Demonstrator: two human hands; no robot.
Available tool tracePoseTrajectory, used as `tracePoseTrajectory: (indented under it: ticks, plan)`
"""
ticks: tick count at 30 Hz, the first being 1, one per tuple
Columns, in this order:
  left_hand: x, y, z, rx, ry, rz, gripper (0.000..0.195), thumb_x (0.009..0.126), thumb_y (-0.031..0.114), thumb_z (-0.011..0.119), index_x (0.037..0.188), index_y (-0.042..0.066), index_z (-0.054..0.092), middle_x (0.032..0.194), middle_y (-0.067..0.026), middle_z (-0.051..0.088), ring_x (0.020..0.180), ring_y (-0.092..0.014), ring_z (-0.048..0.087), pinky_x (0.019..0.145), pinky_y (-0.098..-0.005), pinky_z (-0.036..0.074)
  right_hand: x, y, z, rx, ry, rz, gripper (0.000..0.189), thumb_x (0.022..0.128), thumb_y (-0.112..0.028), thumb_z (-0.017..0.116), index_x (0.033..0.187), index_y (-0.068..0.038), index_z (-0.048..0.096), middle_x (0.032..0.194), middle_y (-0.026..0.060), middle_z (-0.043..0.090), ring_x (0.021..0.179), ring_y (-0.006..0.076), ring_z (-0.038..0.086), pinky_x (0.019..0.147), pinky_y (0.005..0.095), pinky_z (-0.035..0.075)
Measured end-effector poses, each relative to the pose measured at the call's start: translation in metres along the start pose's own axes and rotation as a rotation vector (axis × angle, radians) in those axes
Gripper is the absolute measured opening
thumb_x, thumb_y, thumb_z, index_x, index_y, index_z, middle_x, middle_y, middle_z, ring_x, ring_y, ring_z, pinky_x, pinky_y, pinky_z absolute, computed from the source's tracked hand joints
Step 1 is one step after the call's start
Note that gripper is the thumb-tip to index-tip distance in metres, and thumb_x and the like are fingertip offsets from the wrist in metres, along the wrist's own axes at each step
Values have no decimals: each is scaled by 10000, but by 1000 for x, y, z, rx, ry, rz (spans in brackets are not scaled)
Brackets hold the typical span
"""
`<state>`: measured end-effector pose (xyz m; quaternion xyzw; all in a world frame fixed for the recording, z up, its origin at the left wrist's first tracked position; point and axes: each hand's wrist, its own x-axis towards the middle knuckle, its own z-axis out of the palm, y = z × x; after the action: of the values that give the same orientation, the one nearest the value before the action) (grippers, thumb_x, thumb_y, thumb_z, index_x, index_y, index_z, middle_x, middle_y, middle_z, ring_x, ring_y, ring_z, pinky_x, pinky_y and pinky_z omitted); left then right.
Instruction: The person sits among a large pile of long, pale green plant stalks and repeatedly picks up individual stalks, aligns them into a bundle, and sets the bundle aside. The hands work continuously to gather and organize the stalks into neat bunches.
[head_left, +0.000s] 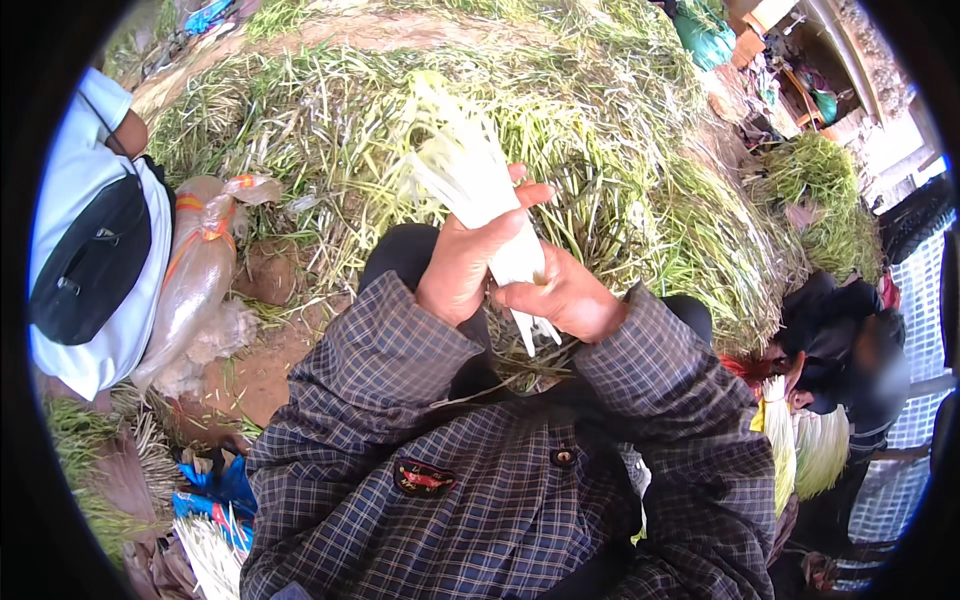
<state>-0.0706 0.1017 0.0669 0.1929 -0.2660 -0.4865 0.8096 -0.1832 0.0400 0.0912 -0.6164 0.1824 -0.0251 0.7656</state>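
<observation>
Both my hands are around one bundle of pale plant stalks (469, 180), held upright and tilted over my lap. My left hand (472, 259) grips its middle, with the thumb across the stalks and some fingers showing beyond them. Lower down, my right hand (562, 292) closes on the bundle near its lower end, where a few white stalk ends stick out below. The upper part of the bundle is bright and blurred. A large heap of green and dry cut plant leaves (622, 150) lies in front of my knees.
At the left, a person in white with a black waist bag (94, 259) is beside a tied clear plastic bag (195, 277). White stalks (206, 555) lie at lower left. On the right, a person in dark clothes (847, 330) is near pale green bundles (780, 442).
</observation>
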Motion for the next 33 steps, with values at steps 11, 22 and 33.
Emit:
tracePoseTrajectory:
  ticks: [11, 22, 33]
  plan:
    - [-50, -14, -13, -408, 30, -200, 521, 798, 338, 531, 1192, 48, 353, 1266, -128, 378, 1141, -301, 388, 930, -426, 334, -65, 49, 10, 44, -189, 191, 224, 779, -11, 517, 993, -25, 455, 783, 39, 513, 723, 114, 507, 640, 259, 437]
    - [-84, 30, -18, 913, -124, -146, 229, 776, 67, 582, 998, 18, 551, 910, -69, 602, 850, -119, 562, 741, -245, 452, -94, 64, -21, 26, -79, 196, 314, 745, 8, 503, 1051, -23, 441, 800, 15, 501, 721, 89, 473, 651, 237, 402]
    - [-23, 29, -24, 1510, -193, -81, 177, 760, 46, 567, 935, 22, 574, 826, -87, 599, 709, -156, 574, 651, -269, 449, -90, 68, -51, -402, -149, 140, 452, 689, -81, 563, 1110, -21, 410, 809, 141, 568, 694, 249, 563, 621, 324, 440]
